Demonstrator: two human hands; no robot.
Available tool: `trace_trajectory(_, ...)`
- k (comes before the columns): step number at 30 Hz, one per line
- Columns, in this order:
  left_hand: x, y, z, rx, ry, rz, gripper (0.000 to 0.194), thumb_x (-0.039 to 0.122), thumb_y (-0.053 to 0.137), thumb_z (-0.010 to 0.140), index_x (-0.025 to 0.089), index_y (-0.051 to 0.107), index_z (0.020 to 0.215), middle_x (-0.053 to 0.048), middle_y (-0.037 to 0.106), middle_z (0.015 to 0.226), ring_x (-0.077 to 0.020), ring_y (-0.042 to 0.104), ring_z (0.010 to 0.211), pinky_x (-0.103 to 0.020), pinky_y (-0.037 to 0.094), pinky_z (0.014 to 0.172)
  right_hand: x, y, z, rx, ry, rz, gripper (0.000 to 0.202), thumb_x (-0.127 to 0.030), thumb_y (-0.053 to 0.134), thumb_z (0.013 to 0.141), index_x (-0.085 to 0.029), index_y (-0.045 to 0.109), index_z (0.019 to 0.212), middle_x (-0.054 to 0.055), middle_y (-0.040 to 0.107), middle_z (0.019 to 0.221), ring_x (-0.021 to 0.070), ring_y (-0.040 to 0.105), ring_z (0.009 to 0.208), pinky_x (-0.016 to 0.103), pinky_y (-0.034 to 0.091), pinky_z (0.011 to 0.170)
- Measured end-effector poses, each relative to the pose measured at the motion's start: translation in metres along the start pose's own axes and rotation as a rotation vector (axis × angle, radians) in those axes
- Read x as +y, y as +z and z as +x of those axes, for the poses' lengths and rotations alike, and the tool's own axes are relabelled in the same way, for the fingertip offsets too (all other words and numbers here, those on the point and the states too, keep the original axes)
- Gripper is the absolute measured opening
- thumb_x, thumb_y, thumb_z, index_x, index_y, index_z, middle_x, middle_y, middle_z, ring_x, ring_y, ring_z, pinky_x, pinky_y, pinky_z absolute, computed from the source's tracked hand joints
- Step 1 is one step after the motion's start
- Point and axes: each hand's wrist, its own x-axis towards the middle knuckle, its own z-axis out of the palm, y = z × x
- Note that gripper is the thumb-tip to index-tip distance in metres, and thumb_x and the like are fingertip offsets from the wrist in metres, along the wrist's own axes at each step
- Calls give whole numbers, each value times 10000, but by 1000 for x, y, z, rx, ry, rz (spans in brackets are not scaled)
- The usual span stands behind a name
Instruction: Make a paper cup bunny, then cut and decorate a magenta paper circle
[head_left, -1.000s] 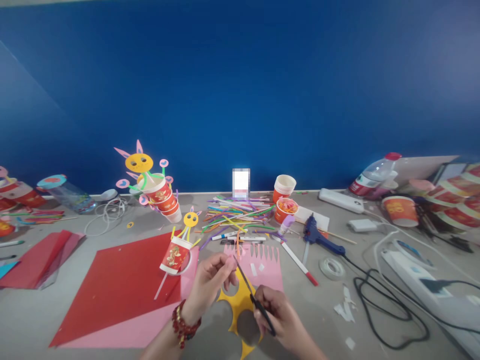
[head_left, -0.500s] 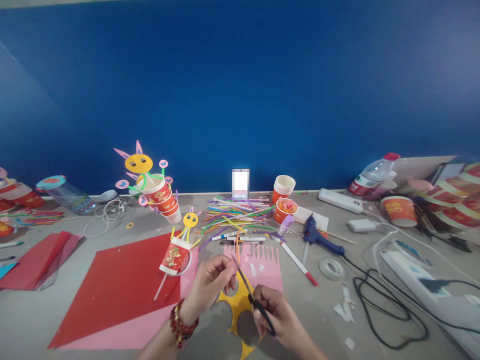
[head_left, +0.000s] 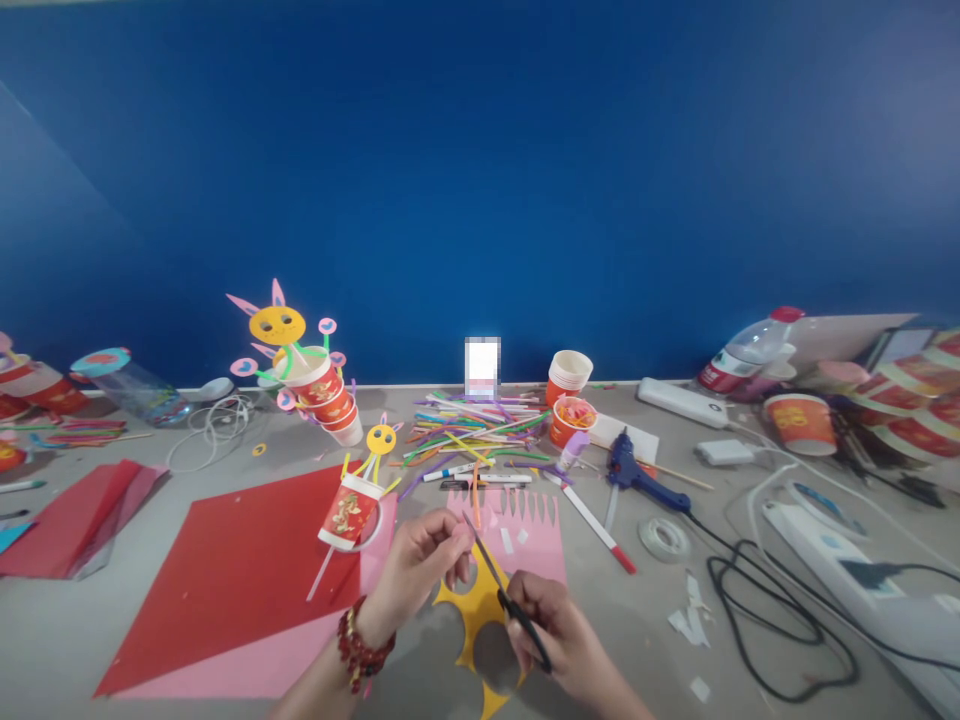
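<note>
My right hand [head_left: 551, 625] is closed round the black handles of a pair of scissors [head_left: 532, 635]. Their blades point up and left, with the tips at the fingers of my left hand [head_left: 431, 560]. Thumb and fingertips of that left hand are pinched together; what sits between them, perhaps a bit of pink paper, is too small to make out. Below the hands lies a yellow sheet [head_left: 471, 612] with round pieces cut out of it. Behind them is a pink sheet [head_left: 536, 540] with a jagged cut edge and small white scraps on it.
Left of my hands lies a red sheet [head_left: 247, 560], with a decorated paper cup figure [head_left: 351, 512] on it. Coloured pipe cleaners [head_left: 480, 430] and markers [head_left: 517, 478] lie ahead. On the right are a blue glue gun [head_left: 645, 480], a tape roll [head_left: 664, 538] and a black cable [head_left: 750, 560].
Almost nothing differs. Both hands and the scissors keep nearly the same place; the view has shifted very slightly.
</note>
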Motion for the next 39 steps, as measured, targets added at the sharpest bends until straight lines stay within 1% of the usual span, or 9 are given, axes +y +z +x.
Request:
trace_trajectory(8,3,0,1,6,-8,-12,389,498,647,842,153,558,688,2,596,534,-72,492,455,-183,379,476,-2,-2,0,7,17,-10,470,-589,630,781,-234,348,658,-96,399,462,75,392,389,189,290,419)
trace_trajectory(13,1,0,2,12,-7,-17,387,496,641,848,152,560,691,2,593,538,-70,476,449,-185,367,471,-2,-1,-1,13,9,-49,461,-589,615,791,-235,349,660,-87,412,462,81,406,393,198,282,422)
trace_trajectory(16,1,0,1,11,-8,-22,400,514,647,837,153,557,689,1,594,533,-71,479,445,-185,368,468,-2,-1,-1,16,11,-52,462,-588,613,790,-237,345,656,-88,406,456,81,394,388,199,297,421)
trace_trajectory(24,3,0,1,21,-9,-23,394,506,654,833,153,563,683,6,589,524,-70,478,441,-181,367,464,-1,0,-1,31,3,-51,433,-535,622,799,-233,350,649,-95,385,453,81,408,392,193,288,428)
trace_trajectory(28,3,1,1,22,-15,-20,406,521,656,824,152,561,684,8,582,522,-71,476,439,-183,367,461,-1,0,-1,31,18,-46,453,-561,627,790,-233,350,648,-93,390,449,77,393,388,194,274,422)
trace_trajectory(34,5,0,0,11,-22,-9,403,520,661,818,155,558,682,7,579,532,-76,484,449,-185,371,459,0,-3,-2,5,36,-27,485,-603,631,782,-235,342,654,-88,405,465,82,426,395,195,284,421)
trace_trajectory(39,5,-2,-1,-9,-18,4,391,508,646,836,156,553,694,11,575,534,-71,477,445,-181,373,459,0,-4,-3,-2,44,-35,492,-626,622,781,-231,356,655,-86,404,465,77,404,390,194,275,419)
